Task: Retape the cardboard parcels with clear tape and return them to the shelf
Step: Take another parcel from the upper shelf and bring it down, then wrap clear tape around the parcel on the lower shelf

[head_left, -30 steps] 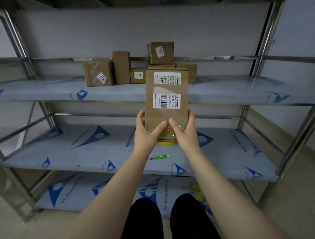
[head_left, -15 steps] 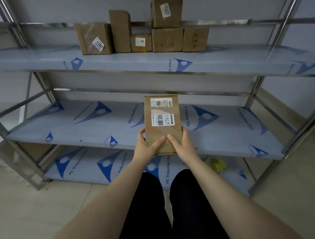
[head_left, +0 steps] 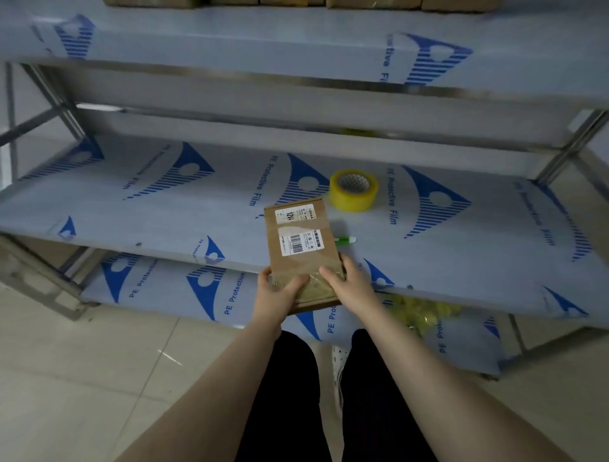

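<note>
I hold a flat brown cardboard parcel (head_left: 301, 250) with white barcode labels over the front edge of the middle shelf (head_left: 164, 211). My left hand (head_left: 275, 292) grips its near left corner and my right hand (head_left: 346, 283) grips its near right corner, thumbs on top. Old crinkled tape covers the near end under my thumbs. A roll of clear yellowish tape (head_left: 353, 190) lies on the shelf just beyond the parcel. A green and white cutter (head_left: 344, 240) pokes out from behind the parcel's right edge.
Bottoms of other cardboard parcels (head_left: 372, 3) show along the upper shelf at the top edge. Crumpled yellowish tape scraps (head_left: 423, 311) lie on the bottom shelf to the right. The shelves wear blue-printed protective film. Tiled floor (head_left: 99, 379) lies to my left.
I lowered the parcel from in front of the upper shelf down to the middle shelf, and my view tilted down. The tape roll and cutter came into sight.
</note>
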